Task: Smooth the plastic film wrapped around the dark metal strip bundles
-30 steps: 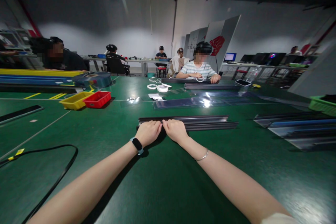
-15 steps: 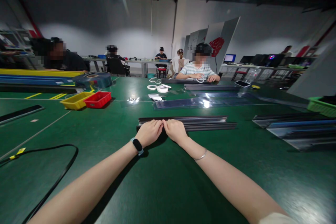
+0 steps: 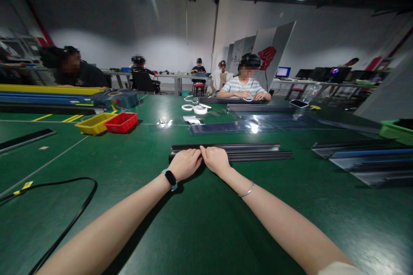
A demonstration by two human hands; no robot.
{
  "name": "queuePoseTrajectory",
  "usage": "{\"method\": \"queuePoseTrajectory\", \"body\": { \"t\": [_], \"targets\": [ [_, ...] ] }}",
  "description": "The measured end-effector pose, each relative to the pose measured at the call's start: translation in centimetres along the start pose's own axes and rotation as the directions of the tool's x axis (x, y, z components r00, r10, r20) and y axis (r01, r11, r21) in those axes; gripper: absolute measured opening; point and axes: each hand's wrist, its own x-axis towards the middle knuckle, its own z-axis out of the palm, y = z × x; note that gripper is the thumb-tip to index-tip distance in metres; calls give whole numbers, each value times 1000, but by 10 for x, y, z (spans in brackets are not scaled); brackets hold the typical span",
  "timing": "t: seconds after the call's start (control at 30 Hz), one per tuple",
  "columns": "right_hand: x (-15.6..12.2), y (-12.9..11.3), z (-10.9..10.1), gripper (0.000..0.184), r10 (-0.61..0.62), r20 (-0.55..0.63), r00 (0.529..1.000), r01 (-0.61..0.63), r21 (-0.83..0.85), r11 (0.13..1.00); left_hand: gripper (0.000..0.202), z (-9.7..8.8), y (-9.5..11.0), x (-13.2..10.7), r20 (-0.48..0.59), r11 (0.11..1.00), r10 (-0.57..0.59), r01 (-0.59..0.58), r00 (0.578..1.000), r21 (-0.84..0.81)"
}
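Spanning most of the view: smooth, glossy green tabletop [image 3: 206, 223]. Beyond centre, flat strip of shiny transparent film [image 3: 226, 127]. Nearer, long dark channel profile [image 3: 258, 155], straight ridged rails, lying crosswise at mid-table. Left, rectangular red plastic tray [image 3: 121, 127]. Left hand [image 3: 185, 164] and right hand [image 3: 215, 160] narrow, side by side, curled against profile; fingertips hidden, grip cannot be told. Smallest: slim, shiny bangle [image 3: 248, 191], right wrist.

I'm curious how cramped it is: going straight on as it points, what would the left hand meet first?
Probably the right hand, close beside the left hand at the dark rails; whether they touch is unclear.
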Motion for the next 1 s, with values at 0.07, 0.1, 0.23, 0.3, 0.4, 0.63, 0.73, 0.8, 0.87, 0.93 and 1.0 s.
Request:
{"method": "queuePoseTrajectory", "body": {
  "t": [0.07,0.1,0.23,0.3,0.4,0.63,0.73,0.8,0.87,0.93,1.0],
  "targets": [
    [1,0,1,52,7,8,1000,-7,0,1000,23,-1,0,0,8,1000,-11,11,1000,0],
    [2,0,2,52,13,8,1000,-13,1,1000,23,-1,0,1,12,1000,-20,20,1000,-1],
    [-1,3,0,49,-12,-19,1000,13,16,1000,26,-4,2,1,16,997,-71,71,997,11],
    [-4,5,-3,47,-34,-46,998,35,25,999,29,-5,2,1,9,991,-132,131,991,36],
    [-7,8,-9,45,-42,-59,997,44,36,998,35,-7,0,-1,-25,964,-250,251,968,88],
    [-9,8,-16,35,-133,87,987,121,125,985,31,-6,-5,-4,-56,985,-152,156,987,78],
    [-9,12,-17,32,-207,149,967,182,165,969,29,-3,-5,-4,-24,996,-80,81,997,33],
    [-8,14,-18,34,-233,174,957,202,178,963,28,-2,-5,-4,-21,997,-69,69,997,19],
    [-7,16,-17,37,-228,195,954,196,167,966,28,-1,-6,-4,-21,997,-72,72,997,15],
    [-6,17,-15,39,-204,217,955,177,141,974,29,-1,-6,-4,-19,997,-75,75,997,19],
    [-5,17,-14,40,-179,234,956,155,117,981,29,-1,-6,-4,-15,997,-77,78,997,26]
  ]
}}
